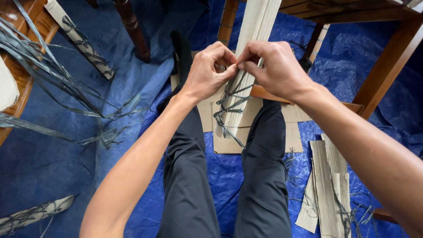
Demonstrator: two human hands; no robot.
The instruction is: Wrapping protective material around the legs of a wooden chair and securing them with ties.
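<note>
Person's seated on a blue tarp [53, 163], legs in black trousers [189, 176] stretched fwd. Between the legs stands a tall strip of corrugated cardboard [257, 26], leaning away from the person toward a wooden chair frame [387, 66], its lower end resting on flat cardboard sheets [229, 143] laid on the tarp.

Both hands meet at the strip's mid part. Left hand [207, 72] is curled, thumb and fingers pinched tight on the grey plastic strapping [231, 103] wound round the strip. Right hand [275, 66] is closed the same way, fingertips pinching the strapping right next to the left's; the two hands touch at the fingertips. Below the hands the strapping crisscrosses the strip, loose ends trailing down to the sheets.

Off to the person's left, a bundle of loose grey strands [39, 57] spills off a wooden surface onto the tarp. Another strapped cardboard strip [79, 37] lies near a dark turned chair leg [132, 28]. By the right leg, more cardboard strips [328, 176] lie piled w/ strand scraps. One more strip [35, 213] at bottom left.
</note>
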